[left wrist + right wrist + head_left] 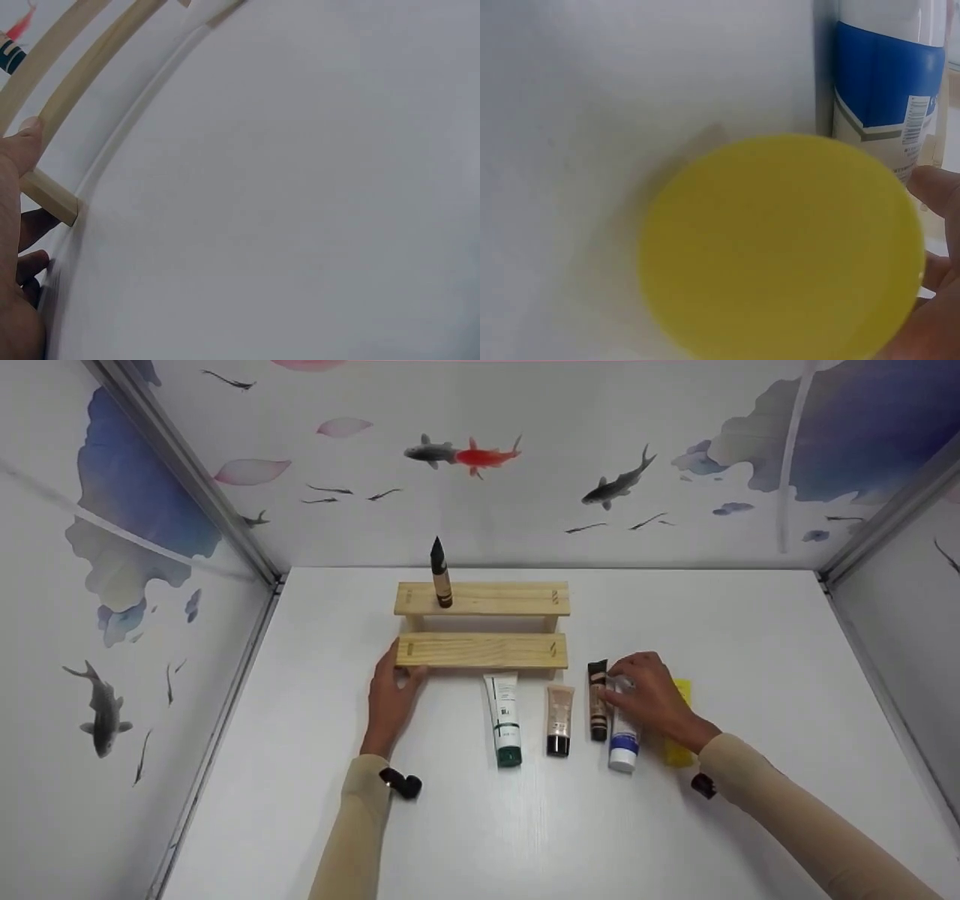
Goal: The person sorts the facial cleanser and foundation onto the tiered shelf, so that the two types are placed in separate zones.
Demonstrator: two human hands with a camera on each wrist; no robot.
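My left hand (390,697) grips the left end of a two-tier wooden shelf (480,651), thumb at the front of the lower tier. My right hand (652,694) is over a white tube with a blue band (623,742), partly hiding it. Its thumb and forefinger stand apart at the right edge of a dark brown tube (598,705). In the right wrist view, fingertips are beside the white tube (889,75). A yellow tube (679,754) lies partly behind the right hand; its rounded yellow end (780,247) fills the right wrist view's middle.
A dark brown tube with a pointed tip (441,577) stands upright on the upper tier's left part. A white tube with a green cap (506,720) and a beige tube with a black cap (559,720) lie before the shelf. Printed panels enclose the white table (487,840).
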